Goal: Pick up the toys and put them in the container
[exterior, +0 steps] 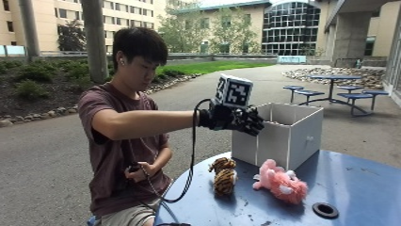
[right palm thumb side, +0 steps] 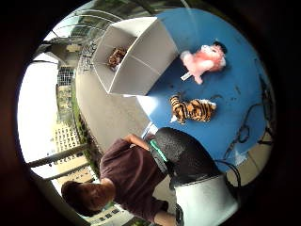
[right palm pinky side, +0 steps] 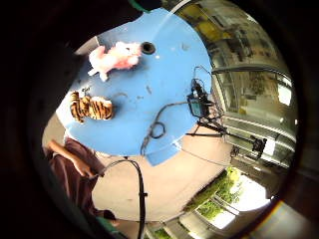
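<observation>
One toy (right palm thumb side: 116, 57) already lies inside the white container (exterior: 300, 136), while the tiger toy (exterior: 223, 175) and pink toy (exterior: 281, 184) lie on the blue table (exterior: 363, 188) just beside the container, and the gloved right hand (exterior: 236, 119), empty with fingers loosely curled, hovers above them.
</observation>
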Demonstrator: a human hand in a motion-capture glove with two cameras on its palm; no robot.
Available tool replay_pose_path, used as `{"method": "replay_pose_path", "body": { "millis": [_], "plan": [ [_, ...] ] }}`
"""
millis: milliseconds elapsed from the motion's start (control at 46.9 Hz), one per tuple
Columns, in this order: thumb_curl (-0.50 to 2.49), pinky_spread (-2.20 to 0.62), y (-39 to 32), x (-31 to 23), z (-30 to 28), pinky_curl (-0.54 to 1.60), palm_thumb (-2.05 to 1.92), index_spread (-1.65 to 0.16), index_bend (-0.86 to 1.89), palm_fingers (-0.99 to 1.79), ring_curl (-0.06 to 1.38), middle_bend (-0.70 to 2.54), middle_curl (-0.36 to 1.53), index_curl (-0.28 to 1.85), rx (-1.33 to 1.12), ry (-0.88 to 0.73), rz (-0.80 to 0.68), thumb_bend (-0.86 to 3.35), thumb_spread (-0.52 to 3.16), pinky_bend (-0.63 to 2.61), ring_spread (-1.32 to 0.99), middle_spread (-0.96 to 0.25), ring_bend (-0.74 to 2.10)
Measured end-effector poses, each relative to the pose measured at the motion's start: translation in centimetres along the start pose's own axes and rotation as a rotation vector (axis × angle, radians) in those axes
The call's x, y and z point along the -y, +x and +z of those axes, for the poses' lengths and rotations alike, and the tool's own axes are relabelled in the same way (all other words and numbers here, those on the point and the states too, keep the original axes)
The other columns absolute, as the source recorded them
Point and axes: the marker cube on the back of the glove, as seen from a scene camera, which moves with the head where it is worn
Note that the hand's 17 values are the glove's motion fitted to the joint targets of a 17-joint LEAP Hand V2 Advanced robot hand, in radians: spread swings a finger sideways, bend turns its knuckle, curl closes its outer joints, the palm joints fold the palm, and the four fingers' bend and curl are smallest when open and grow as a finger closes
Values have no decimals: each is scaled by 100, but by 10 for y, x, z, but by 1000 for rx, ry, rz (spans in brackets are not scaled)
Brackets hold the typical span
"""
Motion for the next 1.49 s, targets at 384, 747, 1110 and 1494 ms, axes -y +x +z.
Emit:
{"method": "replay_pose_path", "body": {
  "millis": [384,747,1110,1494],
  "plan": [
    [45,-10,-33,41,212,29,47,-15,25,66,35,38,37,12,-55,-76,-122,20,129,82,-12,-1,71],
    [69,-40,-43,74,203,38,98,0,103,142,56,96,59,46,202,35,-91,51,130,79,-22,-5,123],
    [84,-35,-14,61,-21,44,61,-10,119,99,59,109,66,61,106,124,46,18,80,84,-28,-9,122],
    [100,-36,-78,118,-156,47,60,-15,118,97,60,110,70,70,-126,200,32,13,54,86,-33,-14,123]
  ]
}}
